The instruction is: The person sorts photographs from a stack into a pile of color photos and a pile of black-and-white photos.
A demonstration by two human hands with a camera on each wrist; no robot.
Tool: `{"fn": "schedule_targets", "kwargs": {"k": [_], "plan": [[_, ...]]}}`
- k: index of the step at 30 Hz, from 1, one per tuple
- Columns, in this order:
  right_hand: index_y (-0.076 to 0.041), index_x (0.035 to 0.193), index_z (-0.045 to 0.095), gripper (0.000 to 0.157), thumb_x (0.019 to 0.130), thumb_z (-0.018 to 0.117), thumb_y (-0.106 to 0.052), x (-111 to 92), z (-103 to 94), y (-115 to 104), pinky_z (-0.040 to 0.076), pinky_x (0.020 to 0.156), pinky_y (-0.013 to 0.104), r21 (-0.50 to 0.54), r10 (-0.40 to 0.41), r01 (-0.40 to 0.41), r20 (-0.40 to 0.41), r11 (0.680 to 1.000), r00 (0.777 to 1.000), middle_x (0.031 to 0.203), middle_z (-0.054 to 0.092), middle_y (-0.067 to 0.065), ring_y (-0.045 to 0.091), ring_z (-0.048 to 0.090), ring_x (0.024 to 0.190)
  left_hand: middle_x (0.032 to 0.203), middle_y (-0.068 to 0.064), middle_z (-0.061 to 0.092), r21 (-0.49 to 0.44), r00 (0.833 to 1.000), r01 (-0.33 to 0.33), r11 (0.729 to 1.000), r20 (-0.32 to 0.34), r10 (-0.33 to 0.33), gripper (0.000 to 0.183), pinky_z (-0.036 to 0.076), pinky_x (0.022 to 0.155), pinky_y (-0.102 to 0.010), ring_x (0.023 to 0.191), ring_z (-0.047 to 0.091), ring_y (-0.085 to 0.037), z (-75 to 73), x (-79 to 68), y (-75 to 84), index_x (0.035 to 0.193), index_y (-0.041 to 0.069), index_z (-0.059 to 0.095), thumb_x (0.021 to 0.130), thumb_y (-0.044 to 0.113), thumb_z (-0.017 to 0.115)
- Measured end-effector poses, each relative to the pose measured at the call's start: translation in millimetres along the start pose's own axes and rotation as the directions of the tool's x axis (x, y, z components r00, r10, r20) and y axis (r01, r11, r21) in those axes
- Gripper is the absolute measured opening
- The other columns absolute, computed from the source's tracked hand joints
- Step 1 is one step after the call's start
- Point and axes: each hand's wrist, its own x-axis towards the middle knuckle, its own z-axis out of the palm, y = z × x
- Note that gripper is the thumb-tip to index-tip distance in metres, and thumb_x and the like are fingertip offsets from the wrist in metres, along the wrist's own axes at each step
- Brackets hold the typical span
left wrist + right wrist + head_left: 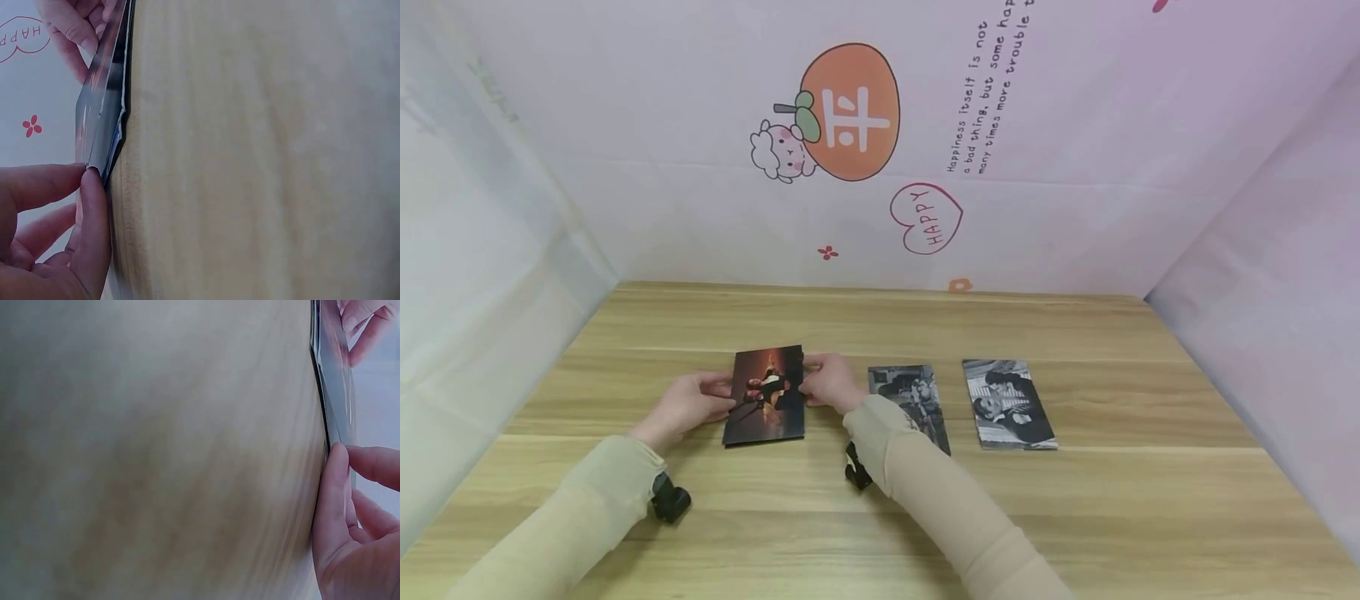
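Observation:
A small stack of glossy photo cards [763,421], topped by a dark color picture with an orange glow, lies on the left half of the table. My left hand [688,404] pinches its left edge between thumb and fingers. At the opposite edge, my right hand [833,382] pinches the stack in the same way. Seen edge-on in the left wrist view, the cards [103,112] are slightly fanned apart, with a gap between the upper and lower ones. The right wrist view shows the top card [337,381] raised a little along its near edge.
A black-and-white photo card [917,385] lies just right of my right hand, partly covered by the sleeve. Another black-and-white photo card [1011,408] lies farther right. The wood-grain table [1112,500] meets printed white fabric [1060,225] at the back and both sides.

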Motion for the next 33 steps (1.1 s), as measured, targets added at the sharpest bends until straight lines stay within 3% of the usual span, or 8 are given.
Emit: {"fn": "schedule_targets", "kwargs": {"k": [6,10,20,27,33], "plan": [[0.0,0.127,0.058,0.05,0.078,0.063,0.009,-1,1.6,-1,0.055,0.052,0.021,-0.065,-0.008,0.007,-0.009,0.998,1.0,0.098,0.069,0.018,0.008,0.051,0.046,0.111,-0.032,0.059,0.107,1.0,-0.015,0.994,-0.014,0.017,0.054,0.058,0.075,-0.025,0.089,0.063,-0.017,-0.1,2.0,0.2,0.134,-0.017,0.038,0.087,-0.005,0.06],[0.001,0.126,0.059,0.048,0.079,0.065,0.006,0,2.1,-1,0.055,0.052,0.021,-0.117,-0.025,0.024,-0.014,0.993,1.0,0.104,0.069,0.018,0.009,0.053,0.048,0.108,-0.029,0.064,0.219,0.998,-0.043,0.975,-0.031,0.051,0.053,0.056,0.074,-0.028,0.092,0.065,-0.025,-1.0,3.8,-0.1,0.13,-0.016,0.044,0.085,0.001,0.065],[0.003,0.123,0.059,0.042,0.081,0.064,0.004,-2,0.8,-2,0.057,0.055,0.023,-0.144,-0.035,0.034,-0.006,0.989,0.999,0.118,0.064,0.019,0.015,0.06,0.055,0.102,-0.026,0.066,0.267,0.998,-0.037,0.963,-0.03,0.047,0.054,0.052,0.065,-0.021,0.079,0.063,-0.014,-2.6,5.1,2.2,0.128,-0.016,0.046,0.084,0.006,0.067],[0.005,0.126,0.055,0.043,0.084,0.062,0.002,-6,-6.0,-2,0.058,0.059,0.026,-0.045,-0.029,0.03,0.029,0.999,0.999,0.114,0.064,0.02,0.016,0.061,0.063,0.099,-0.026,0.066,0.286,0.996,-0.08,0.955,-0.02,0.09,0.051,0.049,0.066,-0.022,0.081,0.063,-0.018,-5.8,2.7,2.9,0.125,-0.018,0.047,0.084,0.007,0.065],[0.003,0.128,0.052,0.042,0.087,0.06,-0.002,-9,-23.0,-6,0.059,0.07,0.032,0.081,-0.002,-0.004,0.069,0.997,0.998,0.094,0.065,0.015,0.018,0.059,0.071,0.111,-0.029,0.063,0.274,0.995,-0.079,0.958,-0.035,0.092,0.051,0.055,0.07,-0.026,0.089,0.065,-0.024,-4.4,3.1,12.1,0.129,-0.014,0.047,0.088,0.01,0.063]]}}
